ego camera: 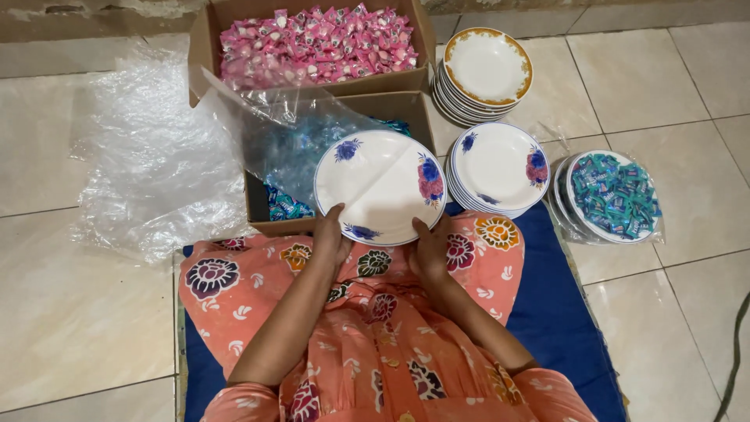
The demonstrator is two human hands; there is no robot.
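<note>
Head view showed both hands gripping one white plate with blue and pink flowers, held tilted over the person's lap and in front of the lower cardboard box. The left hand clasped the plate's near-left rim, thumb lying on the upper face and fingers curled beneath. The right hand clasped the near-right rim in the same manner, thumb on top. Both hands were closed on the rim, not spread.

The lower box held blue-wrapped candies under a loose clear plastic sheet. Behind it, touching, stood a second cardboard box filled with pink-wrapped candies. A larger crumpled plastic sheet lay on the tiled floor to the left of the boxes.

Just beside the held plate, to its right, sat a stack of matching flowered plates. Behind that stack stood a stack of white plates with orange-brown rims. Further right, a plate heaped with blue-wrapped candies and wrapped in clear plastic rested on the floor. The person sat on a blue mat, wearing an orange flowered garment. A dark cable ran along the right edge.
</note>
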